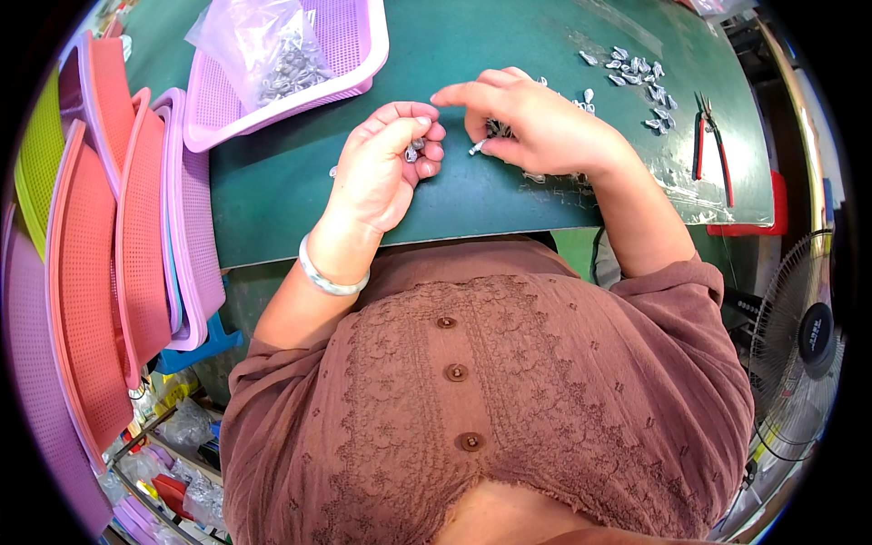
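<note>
So both hands are parked right over the near edge of the green worktop [300, 195], close to the body, which makes sense when the parts are this tiny. The left hand [381, 168] is curled with its fingers folded in around a few small silvery metal pieces [414, 150]; looks like it's acting as a little holding cup so the parts don't scatter. The right hand [531, 127] has thumb and middle fingers pinched narrow on one small silver piece [478, 145], index finger sticking out straight toward the left hand, the two hands nearly touching.

A loose scatter of the same metal pieces [636, 77] sits further back on the right, within easy reach of the right hand. Red-handled pliers [711, 145] lie just beyond that, untouched, off to the side.

Back left there's a purple mesh basket [354, 45] with a clear plastic bag of metal parts [272, 54] sitting in it, well apart from the hands. A stack of pink, purple and green baskets [118, 254] stands on edge along the left. A floor fan [804, 336] is down on the right.
</note>
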`<state>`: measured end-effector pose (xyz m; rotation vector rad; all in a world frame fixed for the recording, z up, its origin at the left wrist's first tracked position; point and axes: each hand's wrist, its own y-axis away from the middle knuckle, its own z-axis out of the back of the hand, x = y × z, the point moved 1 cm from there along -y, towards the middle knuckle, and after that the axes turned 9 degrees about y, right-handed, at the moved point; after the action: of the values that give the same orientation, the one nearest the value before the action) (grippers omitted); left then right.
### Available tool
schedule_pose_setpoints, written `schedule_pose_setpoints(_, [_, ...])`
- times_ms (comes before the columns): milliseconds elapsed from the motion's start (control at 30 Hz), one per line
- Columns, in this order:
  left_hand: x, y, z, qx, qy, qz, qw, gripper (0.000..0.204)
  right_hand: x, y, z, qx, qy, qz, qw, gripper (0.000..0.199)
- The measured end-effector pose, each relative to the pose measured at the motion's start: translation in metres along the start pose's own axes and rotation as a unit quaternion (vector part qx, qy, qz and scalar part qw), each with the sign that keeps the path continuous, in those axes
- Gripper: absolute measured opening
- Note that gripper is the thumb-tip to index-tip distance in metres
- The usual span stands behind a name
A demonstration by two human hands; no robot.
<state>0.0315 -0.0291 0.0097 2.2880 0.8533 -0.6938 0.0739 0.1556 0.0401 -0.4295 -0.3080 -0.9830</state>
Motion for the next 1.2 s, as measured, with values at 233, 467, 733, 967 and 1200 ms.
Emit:
schedule_pose_setpoints(233, [-0.001, 0.008, -0.006, 0.033, -0.039, 0.042, 0.998, 0.011, -0.003, -0.003, 0.002, -0.075, -0.285, -0.02, 0.955, 0.056])
schedule_pose_setpoints(467, [-0.001, 0.013, -0.016, 0.038, -0.051, 0.018, 0.998, 0.012, 0.0, -0.003, 0.001, -0.085, -0.362, -0.038, 0.928, 0.055])
schedule_pose_setpoints(733, [-0.001, 0.013, -0.018, 0.032, -0.061, 0.002, 0.998, 0.012, 0.001, -0.003, 0.0, -0.087, -0.356, -0.032, 0.93, 0.055])
schedule_pose_setpoints(967, [0.0, 0.01, -0.013, 0.041, -0.057, -0.006, 0.998, 0.011, -0.002, -0.004, -0.004, -0.094, -0.364, -0.019, 0.927, 0.054])
schedule_pose_setpoints(1200, [0.0, 0.007, -0.01, 0.047, -0.05, -0.003, 0.998, 0.01, 0.0, -0.004, -0.005, -0.107, -0.348, -0.011, 0.931, 0.054])
